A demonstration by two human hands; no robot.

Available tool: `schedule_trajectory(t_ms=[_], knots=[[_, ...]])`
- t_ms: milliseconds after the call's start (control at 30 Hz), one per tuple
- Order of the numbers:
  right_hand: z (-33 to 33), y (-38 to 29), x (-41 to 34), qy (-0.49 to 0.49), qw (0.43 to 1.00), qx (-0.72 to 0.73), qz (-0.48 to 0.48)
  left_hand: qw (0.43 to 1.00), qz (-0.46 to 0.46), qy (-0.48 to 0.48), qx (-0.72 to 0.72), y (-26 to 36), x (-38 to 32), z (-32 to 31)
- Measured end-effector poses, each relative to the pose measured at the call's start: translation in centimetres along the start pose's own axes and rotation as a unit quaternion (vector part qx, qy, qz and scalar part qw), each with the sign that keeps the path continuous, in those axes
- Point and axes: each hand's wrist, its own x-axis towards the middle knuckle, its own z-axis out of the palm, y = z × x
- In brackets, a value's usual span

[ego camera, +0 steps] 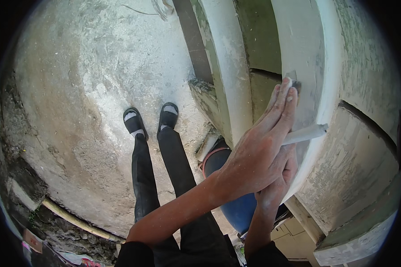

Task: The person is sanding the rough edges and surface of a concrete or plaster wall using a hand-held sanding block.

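Observation:
Both dusty hands are at the pale plastered ledge point(304, 43) on the right. My left hand point(264, 143) crosses over the right one, its fingers straight and close together. Beside and past its fingertips shows the edge of a small dark piece point(297, 87), mostly hidden. My right hand point(282, 173) is below and partly covered, its visible fingers curled. A pale, rod-like piece point(305, 134) sticks out to the right between the hands, over the ledge; its other end is hidden, and I cannot tell which hand holds it.
A blue barrel point(239, 213) stands below the forearms. A second pale ledge point(225, 60) runs left of the hands, with a green wall surface point(260, 33) between. My sandalled feet are on the rough concrete floor point(87, 133). A bamboo pole point(77, 222) lies at lower left.

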Motion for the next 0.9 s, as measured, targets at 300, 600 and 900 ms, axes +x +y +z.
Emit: schedule_trajectory(t_ms=[300,600,900], knots=[[-0.3,1.0,0.8,0.027,0.995,-0.054,-0.074,0.999,0.044,-0.011,0.027,-0.3,0.7,0.6],[-1.1,2.2,0.7,0.023,0.972,-0.2,-0.124,0.996,0.056,-0.02,0.07,-0.6,0.6,0.2],[-0.6,2.6,0.8,0.043,0.973,-0.185,-0.135,0.996,0.052,-0.031,0.064,-0.5,0.8,-0.3]])
